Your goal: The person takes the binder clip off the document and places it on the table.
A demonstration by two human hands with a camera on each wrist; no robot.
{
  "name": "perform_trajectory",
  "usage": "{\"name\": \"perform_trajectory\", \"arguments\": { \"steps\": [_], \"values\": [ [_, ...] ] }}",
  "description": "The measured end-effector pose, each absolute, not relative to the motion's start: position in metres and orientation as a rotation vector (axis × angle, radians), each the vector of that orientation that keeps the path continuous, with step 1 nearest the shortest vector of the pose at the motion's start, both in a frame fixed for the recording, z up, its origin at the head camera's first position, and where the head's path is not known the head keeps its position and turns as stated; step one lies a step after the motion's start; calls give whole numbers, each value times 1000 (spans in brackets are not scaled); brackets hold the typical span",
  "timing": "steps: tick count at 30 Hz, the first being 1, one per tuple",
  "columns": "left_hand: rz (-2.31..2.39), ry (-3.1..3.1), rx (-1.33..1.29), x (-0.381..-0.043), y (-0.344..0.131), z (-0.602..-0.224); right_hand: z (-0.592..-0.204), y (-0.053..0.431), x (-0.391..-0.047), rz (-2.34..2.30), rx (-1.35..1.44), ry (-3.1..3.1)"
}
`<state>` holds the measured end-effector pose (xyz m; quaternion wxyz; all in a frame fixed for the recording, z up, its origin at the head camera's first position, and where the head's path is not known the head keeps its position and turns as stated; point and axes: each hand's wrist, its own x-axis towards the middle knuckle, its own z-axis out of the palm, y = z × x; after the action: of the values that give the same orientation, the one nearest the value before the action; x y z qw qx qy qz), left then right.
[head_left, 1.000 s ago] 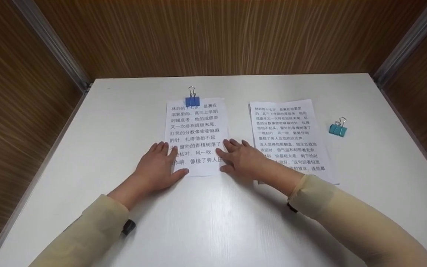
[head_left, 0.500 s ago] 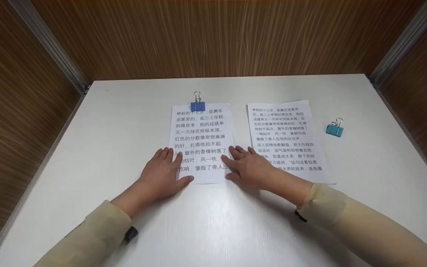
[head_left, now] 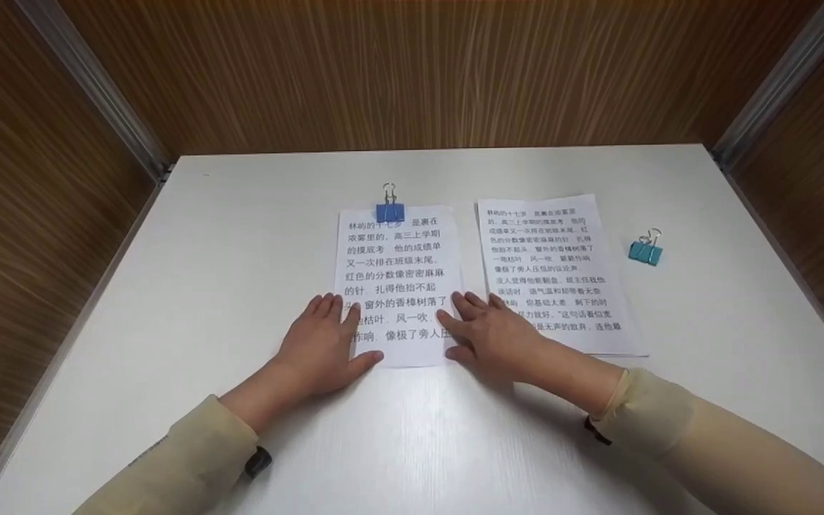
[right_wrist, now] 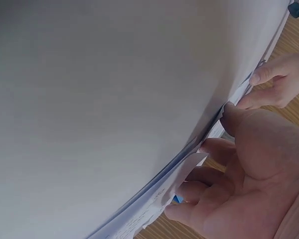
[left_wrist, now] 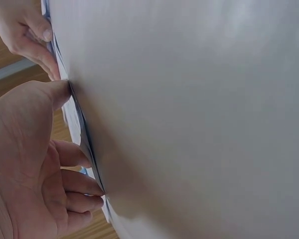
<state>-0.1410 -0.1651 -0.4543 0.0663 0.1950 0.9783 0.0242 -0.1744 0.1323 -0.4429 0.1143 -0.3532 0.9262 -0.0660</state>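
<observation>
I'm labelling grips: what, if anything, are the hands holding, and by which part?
Nothing is gripped: the left hand and right hand only rest on the clipped paper, low along its sides.

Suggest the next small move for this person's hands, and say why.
Probably lift the right hand off the left paper stack and reach for the teal clip. The blue clip already sits on the left stack's top edge, while the right paper stack shows no clip and the teal one lies loose beside it.
</observation>
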Motion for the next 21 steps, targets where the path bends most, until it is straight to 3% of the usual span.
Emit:
{"name": "perform_trajectory", "arguments": {
  "steps": [21],
  "values": [
    [56, 2938, 603, -128, -152, -452, -436, 148, -165, -296, -1056, 2687]
  ]
}}
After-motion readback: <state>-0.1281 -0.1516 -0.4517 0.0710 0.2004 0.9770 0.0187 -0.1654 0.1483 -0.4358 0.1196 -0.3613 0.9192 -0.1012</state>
